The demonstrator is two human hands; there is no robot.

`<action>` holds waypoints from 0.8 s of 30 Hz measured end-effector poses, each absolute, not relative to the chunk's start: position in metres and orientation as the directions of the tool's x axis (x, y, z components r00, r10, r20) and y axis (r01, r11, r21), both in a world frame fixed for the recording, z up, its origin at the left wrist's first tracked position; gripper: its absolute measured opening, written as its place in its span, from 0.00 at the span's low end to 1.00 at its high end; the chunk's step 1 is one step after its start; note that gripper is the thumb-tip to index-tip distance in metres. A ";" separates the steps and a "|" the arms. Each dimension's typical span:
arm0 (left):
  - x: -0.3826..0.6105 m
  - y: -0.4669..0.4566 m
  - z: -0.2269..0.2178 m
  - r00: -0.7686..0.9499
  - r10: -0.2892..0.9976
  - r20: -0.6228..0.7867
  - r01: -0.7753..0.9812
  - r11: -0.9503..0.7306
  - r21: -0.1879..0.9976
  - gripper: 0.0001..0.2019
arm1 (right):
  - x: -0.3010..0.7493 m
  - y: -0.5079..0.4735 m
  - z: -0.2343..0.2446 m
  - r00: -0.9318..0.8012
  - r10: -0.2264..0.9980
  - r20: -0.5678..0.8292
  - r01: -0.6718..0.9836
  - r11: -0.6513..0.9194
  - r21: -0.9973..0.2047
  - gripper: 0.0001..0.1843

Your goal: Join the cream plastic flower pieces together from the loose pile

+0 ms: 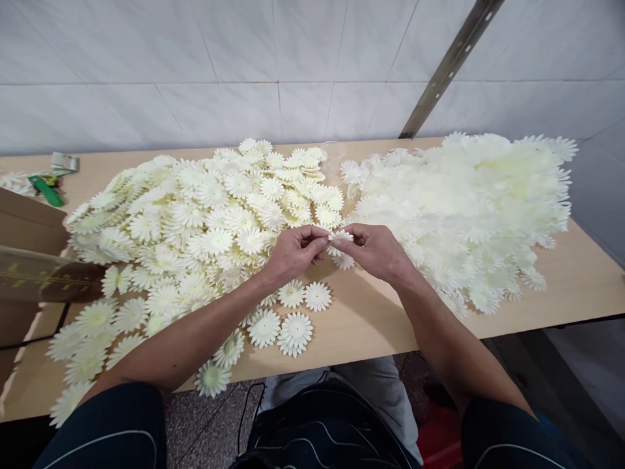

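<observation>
Between my two hands, over the middle of the table, is a small white artificial flower head [340, 243]. My left hand [299, 251] pinches its left edge between thumb and fingers. From the other side my right hand [375, 249] grips it, thumb across the petals. A big heap of cream daisy-like flower heads [209, 215] spreads to the left of my hands. On the right lies a second, paler heap [469, 208] of similar flower heads. Several loose flower heads [295, 334] lie flat near the front edge, below my left hand.
The wooden table [381, 319] runs along a tiled wall [244, 65] with a slanted metal strip [449, 68]. At the left stand a cardboard box [29, 225] and a green-handled tool [46, 190]. A clear round piece [333, 151] sits between the heaps at the back.
</observation>
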State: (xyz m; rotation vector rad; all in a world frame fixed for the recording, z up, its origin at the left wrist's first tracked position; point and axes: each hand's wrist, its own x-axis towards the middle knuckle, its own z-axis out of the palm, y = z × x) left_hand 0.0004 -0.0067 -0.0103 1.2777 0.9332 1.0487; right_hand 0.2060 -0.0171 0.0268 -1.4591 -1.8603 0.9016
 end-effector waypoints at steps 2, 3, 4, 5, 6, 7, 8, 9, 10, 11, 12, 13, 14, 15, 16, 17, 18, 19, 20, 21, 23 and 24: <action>0.001 -0.008 -0.010 0.276 0.961 0.038 -0.083 -0.016 0.996 0.15 | 0.206 -0.016 0.026 -0.228 0.973 0.031 0.563 0.158 -0.812 0.39; 0.000 -0.008 -0.010 0.271 0.962 0.040 -0.081 -0.018 0.997 0.16 | 0.206 -0.015 0.026 -0.227 0.973 0.029 0.564 0.156 -0.811 0.41; 0.000 -0.008 -0.010 0.267 0.963 0.038 -0.078 -0.017 0.997 0.16 | 0.206 -0.015 0.027 -0.223 0.974 0.035 0.567 0.159 -0.808 0.41; 0.000 -0.008 -0.009 0.265 0.964 0.034 -0.074 -0.014 0.997 0.17 | 0.206 -0.015 0.027 -0.220 0.974 0.046 0.573 0.167 -0.802 0.41; -0.001 -0.008 -0.008 0.267 0.963 0.030 -0.073 -0.011 0.997 0.18 | 0.205 -0.015 0.027 -0.215 0.975 0.061 0.582 0.178 -0.794 0.40; -0.001 -0.008 -0.007 0.269 0.963 0.027 -0.076 -0.007 0.997 0.18 | 0.204 -0.015 0.026 -0.209 0.975 0.077 0.592 0.189 -0.783 0.40; -0.001 -0.007 -0.006 0.270 0.963 0.026 -0.083 -0.004 0.997 0.19 | 0.203 -0.015 0.026 -0.200 0.975 0.092 0.602 0.196 -0.774 0.39; -0.002 -0.007 -0.006 0.268 0.963 0.026 -0.093 -0.001 0.996 0.20 | 0.203 -0.015 0.025 -0.189 0.976 0.105 0.609 0.201 -0.767 0.37; -0.002 -0.006 -0.005 0.265 0.964 0.025 -0.104 0.003 0.995 0.21 | 0.202 -0.016 0.025 -0.180 0.977 0.113 0.613 0.202 -0.764 0.36; -0.002 -0.006 -0.004 0.260 0.966 0.020 -0.115 0.010 0.993 0.21 | 0.202 -0.016 0.024 -0.172 0.978 0.121 0.612 0.202 -0.764 0.35; -0.002 -0.005 -0.004 0.253 0.967 0.013 -0.124 0.019 0.992 0.22 | 0.201 -0.017 0.024 -0.164 0.978 0.128 0.609 0.202 -0.767 0.35; -0.002 -0.005 -0.003 0.248 0.969 0.004 -0.132 0.029 0.991 0.23 | 0.201 -0.017 0.023 -0.157 0.979 0.133 0.604 0.202 -0.771 0.34; -0.002 -0.004 -0.003 0.246 0.969 -0.006 -0.136 0.040 0.990 0.24 | 0.201 -0.017 0.023 -0.151 0.979 0.140 0.600 0.203 -0.774 0.34; -0.002 -0.004 -0.002 0.245 0.969 -0.015 -0.139 0.050 0.989 0.24 | 0.200 -0.018 0.023 -0.145 0.978 0.149 0.598 0.207 -0.774 0.34; -0.002 -0.004 -0.002 0.245 0.969 -0.023 -0.142 0.059 0.988 0.24 | 0.200 -0.018 0.022 -0.138 0.977 0.160 0.599 0.211 -0.773 0.35; -0.002 -0.003 -0.002 0.247 0.969 -0.029 -0.145 0.066 0.987 0.25 | 0.199 -0.018 0.023 -0.130 0.977 0.171 0.600 0.214 -0.771 0.35; -0.002 -0.003 -0.001 0.248 0.968 -0.034 -0.149 0.072 0.986 0.25 | 0.199 -0.018 0.023 -0.119 0.977 0.179 0.601 0.215 -0.770 0.36; -0.002 -0.003 -0.001 0.248 0.968 -0.038 -0.154 0.078 0.985 0.26 | 0.198 -0.018 0.023 -0.107 0.977 0.184 0.600 0.211 -0.772 0.37; -0.002 -0.003 -0.001 0.247 0.968 -0.042 -0.160 0.084 0.984 0.26 | 0.197 -0.018 0.023 -0.091 0.979 0.183 0.598 0.201 -0.776 0.38; -0.001 -0.003 -0.001 0.247 0.968 -0.045 -0.167 0.089 0.982 0.27 | 0.197 -0.018 0.023 -0.076 0.982 0.175 0.593 0.186 -0.783 0.39; -0.001 -0.003 -0.001 0.261 0.964 -0.057 -0.183 0.108 0.977 0.27 | 0.196 -0.018 0.023 -0.068 0.988 0.137 0.576 0.151 -0.803 0.42; -0.002 -0.003 -0.001 0.281 0.957 -0.068 -0.193 0.126 0.973 0.28 | 0.195 -0.017 0.022 -0.080 0.991 0.110 0.564 0.136 -0.815 0.43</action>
